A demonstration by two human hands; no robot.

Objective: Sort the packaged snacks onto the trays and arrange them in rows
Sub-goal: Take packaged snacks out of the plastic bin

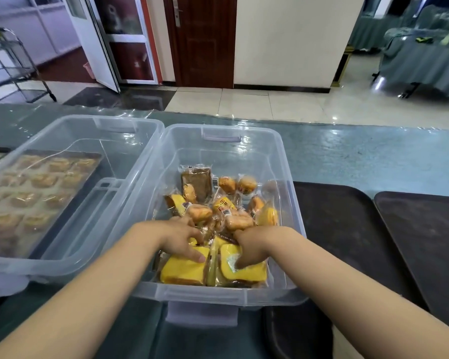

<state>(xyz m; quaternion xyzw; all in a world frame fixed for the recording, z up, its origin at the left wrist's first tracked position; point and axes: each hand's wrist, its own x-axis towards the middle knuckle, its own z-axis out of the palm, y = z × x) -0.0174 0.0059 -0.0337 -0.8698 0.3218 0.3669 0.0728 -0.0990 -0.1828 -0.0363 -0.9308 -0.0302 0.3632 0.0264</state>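
A clear plastic bin [283,161] in front of me holds several packaged snacks: yellow cake slices, round buns and a brown slice [197,182]. Both my hands reach into it. My left hand [182,239] lies on a yellow cake pack [182,272], with its thumb pressing the wrapper and its fingers curled among the packs behind. My right hand [252,246] curls its fingers onto another yellow cake pack [246,272]. Whether either hand has a firm grip is unclear. Two dark brown trays [342,229] [425,234] lie bare to the right.
A second clear bin [70,130] stands at the left. Through its wall I see a tray with rows of wrapped buns [39,182]. The table has a teal cover under clear film. Tiled floor, a door and a wire rack lie beyond.
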